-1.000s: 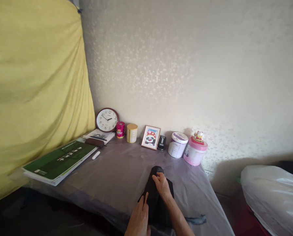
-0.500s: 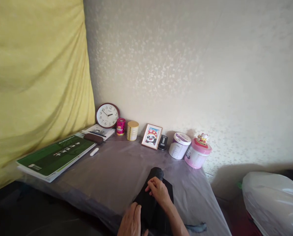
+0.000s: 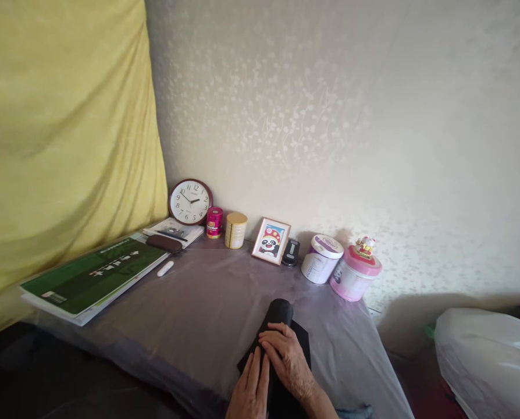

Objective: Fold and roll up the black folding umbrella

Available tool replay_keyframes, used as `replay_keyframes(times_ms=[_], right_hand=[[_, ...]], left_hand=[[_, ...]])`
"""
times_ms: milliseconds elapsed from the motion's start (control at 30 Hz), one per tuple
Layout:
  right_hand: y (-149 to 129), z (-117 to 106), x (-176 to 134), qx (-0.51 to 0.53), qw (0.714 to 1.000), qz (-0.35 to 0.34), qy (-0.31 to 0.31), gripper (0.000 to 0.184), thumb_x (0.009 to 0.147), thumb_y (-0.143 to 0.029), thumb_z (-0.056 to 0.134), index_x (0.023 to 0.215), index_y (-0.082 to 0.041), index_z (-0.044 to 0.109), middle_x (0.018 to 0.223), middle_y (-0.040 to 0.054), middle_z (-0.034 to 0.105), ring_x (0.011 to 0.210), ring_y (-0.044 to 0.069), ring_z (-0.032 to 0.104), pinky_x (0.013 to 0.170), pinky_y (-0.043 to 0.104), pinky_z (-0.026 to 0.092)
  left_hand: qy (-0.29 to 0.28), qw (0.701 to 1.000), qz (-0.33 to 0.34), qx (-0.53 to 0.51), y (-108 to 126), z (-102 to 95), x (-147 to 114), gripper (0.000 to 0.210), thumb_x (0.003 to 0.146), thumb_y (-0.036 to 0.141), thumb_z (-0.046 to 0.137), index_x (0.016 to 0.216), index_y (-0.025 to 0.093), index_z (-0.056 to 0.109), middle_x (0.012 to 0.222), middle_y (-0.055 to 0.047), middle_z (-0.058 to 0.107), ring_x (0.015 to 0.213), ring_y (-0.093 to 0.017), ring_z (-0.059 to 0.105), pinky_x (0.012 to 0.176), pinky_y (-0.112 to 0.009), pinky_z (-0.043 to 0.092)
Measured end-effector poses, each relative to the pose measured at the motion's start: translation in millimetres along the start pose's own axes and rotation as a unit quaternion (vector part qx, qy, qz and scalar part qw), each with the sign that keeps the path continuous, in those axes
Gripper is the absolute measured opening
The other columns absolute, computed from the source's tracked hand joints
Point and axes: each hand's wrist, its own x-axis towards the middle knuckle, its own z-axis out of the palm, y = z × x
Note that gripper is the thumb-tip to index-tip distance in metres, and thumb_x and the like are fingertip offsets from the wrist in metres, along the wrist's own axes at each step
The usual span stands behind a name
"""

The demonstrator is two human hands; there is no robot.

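— Both hands are sitting closer together than half a second ago: the left hand [image 3: 250,387] is now lying flat on the black cloth [image 3: 281,355], fingers stretched forward, where before it was curled at the cloth's near edge.

— And the right hand [image 3: 286,358]?

— It is resting palm down on the same cloth, fingers spread and pointing left, its fingertips touching the left hand's. Neither hand is clenching or gripping anything; both are pressing open on the fabric.

— Where is the cloth lying?

— It is lying on the grey-covered surface [image 3: 199,308], at the near edge, well in front of the panda picture frame [image 3: 271,240]. Its far end is rolled or bunched into a dark rounded lump, pointing toward the frame.

— What is standing around that frame?

— Just right of the frame a small black device [image 3: 290,252] is standing, then a white and purple tub [image 3: 321,259], then a pink tub [image 3: 355,273] with a little cat figure [image 3: 364,247] on its lid. Left of the frame a yellow tin [image 3: 235,230] and a red tin [image 3: 214,222] are standing side by side, and a round clock [image 3: 191,201] is leaning on the wall beyond them. Further left of the frame a green book [image 3: 94,276] is lying flat, with a white marker [image 3: 165,268] just beside it and a brown case [image 3: 163,243] near the clock
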Motion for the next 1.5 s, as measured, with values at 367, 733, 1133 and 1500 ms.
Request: replay_keyframes(times_ms=[367, 733, 1133, 1500], right_hand=[[54.2, 10.0, 40.1, -0.057, 0.998, 0.022, -0.013, 0.034, 0.094, -0.024, 0.033, 0.098, -0.029, 0.067, 0.104, 0.0012, 0.068, 0.117, 0.019, 0.048, 0.106, 0.048, 0.021], [92.7, 1.8, 35.8, -0.045, 0.97, 0.202, 0.126, 0.038, 0.086, -0.034, 0.033, 0.102, -0.016, 0.062, 0.104, 0.0109, 0.066, 0.1, 0.022, 0.059, 0.093, 0.037, 0.042], [65.4, -18.8, -57.3, 0.12, 0.884, 0.436, 0.119, 0.046, 0.077, -0.05, 0.036, 0.097, -0.016, 0.059, 0.079, 0.007, 0.067, 0.069, 0.021, 0.064, 0.051, 0.026, 0.048], [40.4, 6.0, -47.2, 0.013, 0.927, 0.328, 0.183, 0.035, 0.075, -0.045, 0.047, 0.09, -0.019, 0.064, 0.075, 0.0086, 0.07, 0.074, 0.027, 0.066, 0.064, 0.034, 0.05]], left_hand=[[-0.147, 0.985, -0.068, -0.062, 2.2, -12.8, 9.4, 0.083, 0.059, -0.003, 0.041, 0.138, 0.019, 0.025, 0.146, -0.005, 0.02, 0.134, -0.023, 0.019, 0.109, -0.035, 0.029], [-0.235, 0.956, -0.101, -0.142, 11.2, -75.5, 20.3, 0.079, 0.066, 0.006, 0.039, 0.14, 0.016, 0.012, 0.15, -0.005, 0.008, 0.136, -0.023, 0.014, 0.109, -0.035, 0.024], [-0.192, 0.963, -0.089, -0.165, 14.0, -87.3, 9.7, 0.075, 0.075, 0.01, 0.038, 0.141, 0.015, 0.003, 0.151, -0.007, 0.004, 0.137, -0.02, 0.012, 0.111, -0.037, 0.023], [-0.168, 0.965, -0.083, -0.182, 11.2, -78.7, 4.8, 0.089, 0.061, -0.003, 0.036, 0.141, 0.016, 0.001, 0.151, -0.004, 0.0, 0.138, -0.017, 0.009, 0.111, -0.032, 0.021]])
